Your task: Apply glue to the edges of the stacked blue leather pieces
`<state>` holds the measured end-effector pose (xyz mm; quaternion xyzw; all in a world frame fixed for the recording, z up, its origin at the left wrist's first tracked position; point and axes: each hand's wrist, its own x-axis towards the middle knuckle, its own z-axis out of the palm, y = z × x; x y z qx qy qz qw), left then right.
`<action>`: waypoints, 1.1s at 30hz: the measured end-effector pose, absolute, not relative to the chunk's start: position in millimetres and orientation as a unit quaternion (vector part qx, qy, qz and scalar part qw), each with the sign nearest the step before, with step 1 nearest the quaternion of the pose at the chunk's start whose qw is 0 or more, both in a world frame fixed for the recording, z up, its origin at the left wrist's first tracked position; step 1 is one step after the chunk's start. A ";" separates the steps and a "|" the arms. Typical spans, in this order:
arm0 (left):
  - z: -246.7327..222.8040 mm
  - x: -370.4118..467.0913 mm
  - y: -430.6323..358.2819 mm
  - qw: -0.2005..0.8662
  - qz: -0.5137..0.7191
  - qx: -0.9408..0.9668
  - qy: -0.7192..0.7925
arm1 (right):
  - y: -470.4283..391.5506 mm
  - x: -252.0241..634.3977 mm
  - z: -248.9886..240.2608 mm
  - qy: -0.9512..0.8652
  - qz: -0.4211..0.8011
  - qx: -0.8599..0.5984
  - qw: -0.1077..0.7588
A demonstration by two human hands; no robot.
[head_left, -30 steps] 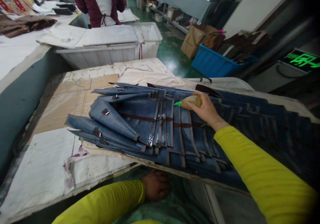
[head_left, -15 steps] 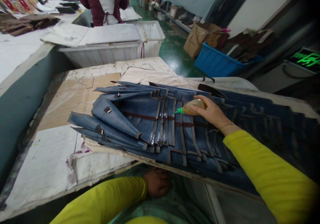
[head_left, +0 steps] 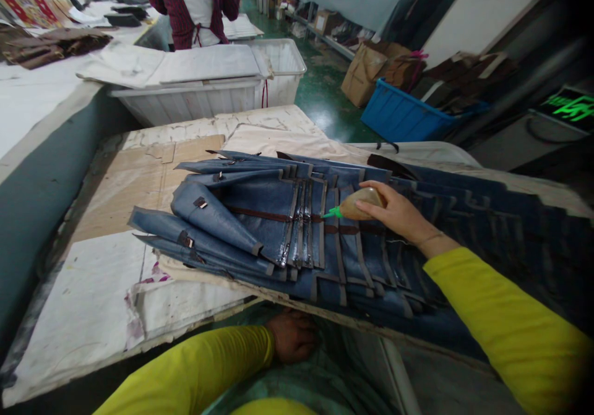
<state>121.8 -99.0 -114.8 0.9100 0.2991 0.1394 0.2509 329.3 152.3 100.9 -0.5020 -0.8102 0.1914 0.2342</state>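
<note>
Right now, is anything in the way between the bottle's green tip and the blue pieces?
Nothing visible is. The right hand holds the bottle from behind, leaving its green tip clear over the blue pieces. I can't tell whether they touch.

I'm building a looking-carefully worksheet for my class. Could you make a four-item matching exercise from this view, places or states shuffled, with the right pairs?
Column one
1. Squeeze bottle
2. Left hand
3. Blue crate
4. Dark blue pieces

Column two
A. Beside a cardboard box
B. Overlapping in a long row
C. Gripped in the right hand
D. Near green cloth

Right pairs: 1-C, 2-D, 3-A, 4-B
</note>
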 end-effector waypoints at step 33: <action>-117.0 124.2 -100.4 0.249 0.144 0.908 0.303 | 95.6 338.4 111.9 -0.810 0.306 -0.472 0.162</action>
